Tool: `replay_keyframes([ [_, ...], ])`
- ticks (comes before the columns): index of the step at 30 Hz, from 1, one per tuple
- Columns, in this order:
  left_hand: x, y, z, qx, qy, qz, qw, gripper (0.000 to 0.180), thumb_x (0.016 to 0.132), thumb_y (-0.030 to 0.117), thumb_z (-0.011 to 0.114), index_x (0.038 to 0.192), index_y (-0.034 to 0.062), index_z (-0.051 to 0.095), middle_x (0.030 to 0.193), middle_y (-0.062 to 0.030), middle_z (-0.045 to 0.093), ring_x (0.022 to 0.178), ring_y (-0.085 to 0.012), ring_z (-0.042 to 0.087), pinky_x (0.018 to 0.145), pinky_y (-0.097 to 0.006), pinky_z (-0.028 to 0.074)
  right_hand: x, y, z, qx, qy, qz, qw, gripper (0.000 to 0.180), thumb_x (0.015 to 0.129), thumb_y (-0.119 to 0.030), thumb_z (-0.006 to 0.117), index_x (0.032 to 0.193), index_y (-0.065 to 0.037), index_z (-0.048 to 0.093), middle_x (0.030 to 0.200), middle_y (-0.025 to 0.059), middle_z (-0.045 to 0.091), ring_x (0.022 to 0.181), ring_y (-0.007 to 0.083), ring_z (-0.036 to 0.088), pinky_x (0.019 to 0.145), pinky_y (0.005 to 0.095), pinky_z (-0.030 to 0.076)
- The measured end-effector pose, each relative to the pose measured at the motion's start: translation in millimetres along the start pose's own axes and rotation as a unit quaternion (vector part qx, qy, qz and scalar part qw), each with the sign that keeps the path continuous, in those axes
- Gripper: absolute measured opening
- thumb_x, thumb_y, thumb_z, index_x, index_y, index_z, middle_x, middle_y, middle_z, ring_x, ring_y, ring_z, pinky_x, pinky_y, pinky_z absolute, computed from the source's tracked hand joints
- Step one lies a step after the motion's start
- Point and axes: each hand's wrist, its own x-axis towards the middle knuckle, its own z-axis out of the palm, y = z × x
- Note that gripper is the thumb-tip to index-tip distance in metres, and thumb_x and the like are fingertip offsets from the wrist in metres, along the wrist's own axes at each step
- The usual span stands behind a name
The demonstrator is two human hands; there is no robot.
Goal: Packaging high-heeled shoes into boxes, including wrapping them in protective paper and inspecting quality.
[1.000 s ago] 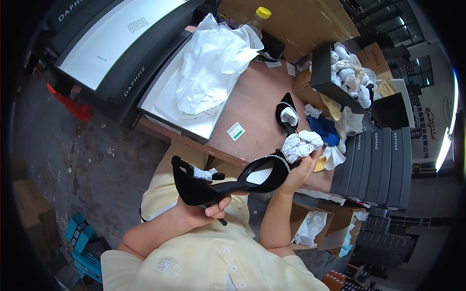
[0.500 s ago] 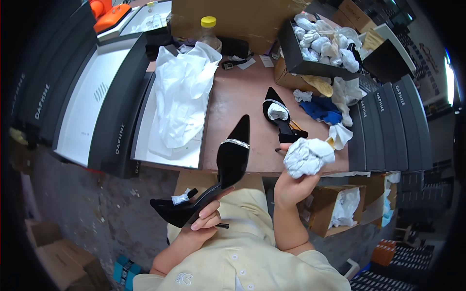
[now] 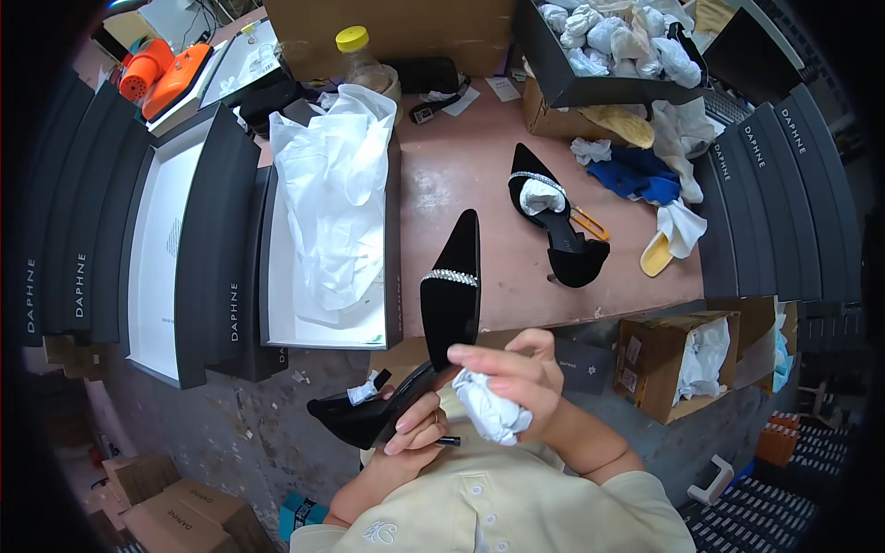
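Black pointed-toe shoe (image 3: 451, 309) with a sparkling band is held up in front of the person's body, its toe pointing away and overlapping the table (image 3: 452, 166) in view. The left hand (image 3: 419, 438) grasps it around the narrow arch, fingers curled over the sole, heel jutting to the right. A scrap of white wrapping (image 3: 368, 388) sits on its back strap. The right hand (image 3: 525, 387) grips a white paper wad (image 3: 489, 410) just beside the shoe; its forefinger reaches to the shoe's edge, though from this angle I cannot tell whether it touches.

On the table, a matching shoe (image 3: 557, 226) lies with white paper in its opening, an orange-handled tool (image 3: 590, 222) partly hidden beside it. To the left, an open shoebox (image 3: 394, 258) carries rumpled white tissue (image 3: 334, 207) that covers most of its inside. Behind stand a yellow-capped bottle (image 3: 364, 64) and a large cardboard panel (image 3: 396, 32). Rightward, a dark box of paper wads (image 3: 590, 89) rests over a cardboard carton (image 3: 553, 115), crowding the far corner; a blue cloth (image 3: 636, 175) and a yellow insole (image 3: 656, 256) lie nearer, and upright dark shoeboxes (image 3: 765, 203) wall off that side.
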Motion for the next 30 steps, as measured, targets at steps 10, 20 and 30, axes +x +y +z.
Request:
replay_keyframes([
  [10,6,4,-6,-0.010,-0.018,0.005,1.000,0.032,0.090,0.029,0.045,0.084,-0.0024,0.043,0.061,-0.0130,0.058,0.037,-0.0167,0.054,0.038,-0.023,0.036,-5,9,2,0.013,0.048,0.002,0.999,0.036,0.086,-0.025,0.058,0.110,-0.004,0.041,0.107,0.0188,0.059,0.102,0.0335,0.062,0.095,0.0435,0.029],
  [20,33,-4,8,0.575,0.203,0.240,0.755,0.078,0.069,0.037,0.052,0.131,-0.0087,0.035,0.115,-0.0197,0.055,0.101,-0.0227,0.058,0.085,-0.031,0.048,31,18,-19,-0.100,-0.065,0.111,0.987,0.048,0.061,-0.003,0.071,0.108,-0.004,0.059,0.103,0.0134,0.057,0.080,0.0247,0.062,0.063,0.0296,0.051],
  [30,57,-10,-1,0.748,0.159,0.237,0.599,0.078,0.073,0.016,0.043,0.140,-0.0123,0.014,0.110,-0.0177,0.054,0.088,-0.0160,0.056,0.078,-0.025,0.046,35,59,-2,-0.295,-0.146,0.022,0.944,0.033,0.071,-0.011,0.062,0.103,-0.006,0.060,0.097,0.0105,0.054,0.071,0.0216,0.056,0.059,0.0311,0.047],
])
